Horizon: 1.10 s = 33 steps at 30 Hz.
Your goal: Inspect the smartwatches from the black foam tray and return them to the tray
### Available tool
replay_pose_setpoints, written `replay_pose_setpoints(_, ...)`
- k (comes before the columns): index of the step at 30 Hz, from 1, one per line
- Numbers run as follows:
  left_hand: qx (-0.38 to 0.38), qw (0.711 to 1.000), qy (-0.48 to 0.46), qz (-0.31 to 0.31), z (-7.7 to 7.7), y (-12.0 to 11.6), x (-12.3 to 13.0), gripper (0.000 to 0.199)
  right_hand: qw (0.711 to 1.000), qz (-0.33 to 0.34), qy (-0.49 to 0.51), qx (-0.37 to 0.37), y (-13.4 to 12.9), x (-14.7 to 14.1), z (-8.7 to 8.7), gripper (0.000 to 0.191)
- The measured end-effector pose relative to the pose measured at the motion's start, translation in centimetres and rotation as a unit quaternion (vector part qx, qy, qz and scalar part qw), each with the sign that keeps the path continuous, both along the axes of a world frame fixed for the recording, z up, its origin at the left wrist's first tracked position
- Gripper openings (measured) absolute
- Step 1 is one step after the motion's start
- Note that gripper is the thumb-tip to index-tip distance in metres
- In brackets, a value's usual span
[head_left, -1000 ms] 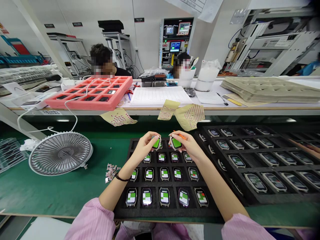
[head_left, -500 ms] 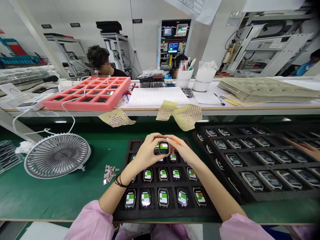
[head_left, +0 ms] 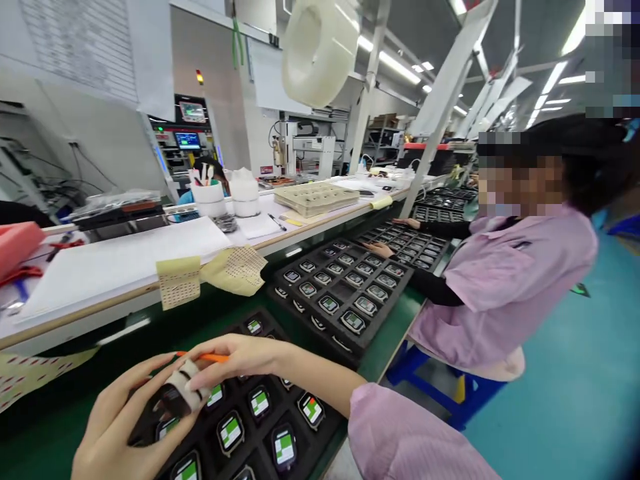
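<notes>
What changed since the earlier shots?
The head view swung right, toward a co-worker. The left hand and right hand, brought together, now hold a watch with a pale strap; the right keeps an orange-handled tool. The watches in the black foam tray stayed in their slots.

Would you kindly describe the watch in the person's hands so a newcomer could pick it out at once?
On the green workbench, a black foam tray holds rows of watches with green-and-white screens. Above it, between the left hand and right hand, a pale-cased watch is the only one lifted out, showing a dark screen.
</notes>
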<state>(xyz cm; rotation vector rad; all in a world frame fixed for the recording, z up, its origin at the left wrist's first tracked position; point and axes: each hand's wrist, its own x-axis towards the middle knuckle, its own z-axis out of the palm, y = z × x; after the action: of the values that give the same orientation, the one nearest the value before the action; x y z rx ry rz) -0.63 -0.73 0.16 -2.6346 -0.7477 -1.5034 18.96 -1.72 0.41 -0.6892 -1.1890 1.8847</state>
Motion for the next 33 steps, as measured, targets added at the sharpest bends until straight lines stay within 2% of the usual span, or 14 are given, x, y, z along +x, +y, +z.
replay_pose_setpoints(3, -0.068, 0.998, -0.016, -0.001, 0.3, -0.7, 0.4, 0.061, 0.999, 0.022, 0.024, -0.015, 0.2, 0.1, -0.4, 0.059)
replay_pose_setpoints(6, -0.093, 0.995, -0.033, -0.003, 0.5, -1.1, 0.7, 0.058, 0.998, 0.038, 0.041, -0.02, 0.3, 0.1, -0.6, 0.055)
replay_pose_setpoints(13, -0.059, 0.998, -0.031, -0.016, 0.0, -0.3, 0.3, 0.058, 0.999, 0.016, 0.029, -0.036, 0.0, 0.2, -0.2, 0.059)
replay_pose_setpoints(19, -0.06, 0.997, -0.043, -0.024, 0.2, -0.7, 0.3, 0.055, 1.0, -0.027, 0.008, 0.006, -0.9, -0.2, -0.3, 0.056)
replay_pose_setpoints(23, -0.016, 0.999, 0.007, -0.048, 0.5, -1.2, 0.3, 0.045, 0.998, -0.057, 0.002, 0.019, -1.8, -0.7, 0.0, 0.063)
replay_pose_setpoints(26, 0.003, 0.999, 0.024, -0.046, 0.7, -1.8, 0.4, 0.039, 0.996, -0.076, -0.006, 0.036, -2.5, -0.7, 0.3, 0.057)
replay_pose_setpoints(31, -0.044, 0.999, 0.013, -0.002, 0.8, -2.5, 0.5, 0.044, 0.988, -0.077, -0.068, 0.113, -2.7, 0.5, 0.9, 0.048)
replay_pose_setpoints(33, -0.091, 0.996, -0.002, -0.007, 0.8, -2.6, 0.4, 0.044, 0.969, -0.159, -0.102, 0.16, -3.0, 1.0, 1.3, 0.036)
